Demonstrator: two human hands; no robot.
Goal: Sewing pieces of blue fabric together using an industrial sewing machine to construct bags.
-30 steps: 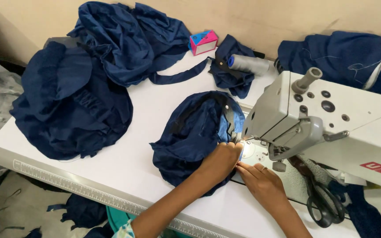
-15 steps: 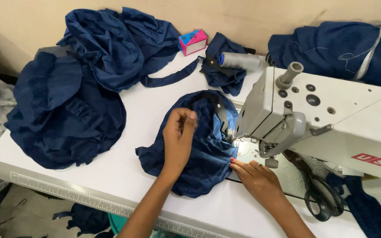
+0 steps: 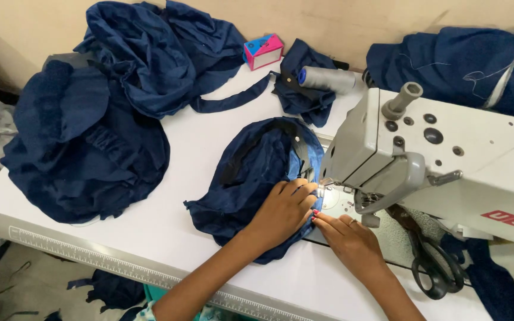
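At the front of the white desk (image 3: 174,160), close to the needle of the sewing machine (image 3: 447,154), both hands lie on a piece of dark blue cloth (image 3: 251,172). The left hand (image 3: 282,209) rests flat on the cloth with the fingers spread and pointing toward the needle; it presses the cloth down and does not grip it. The right hand (image 3: 352,241) lies just beside it, on the plate of the machine, and its fingertips touch the edge of the cloth under the needle area. This hand is also open and flat, with nothing closed inside it. The tips of the two hands almost meet.

The cloth is a rounded, crumpled bundle with a lighter blue strip along the side nearest to the machine, and it lies in the middle of the desk, touching the machine base. A small lamp lights the spot near the needle.

To the right of the right hand, black scissors (image 3: 438,270) lie on the machine bed. Behind the cloth, near the wall, a grey thread cone (image 3: 328,79) lies on its side over a smaller dark blue piece (image 3: 298,98), and a small pink and blue box (image 3: 263,51) stands near it. A big pile of dark blue garments (image 3: 90,137) covers the left part of the desk. More blue cloth (image 3: 447,65) lies behind the machine.
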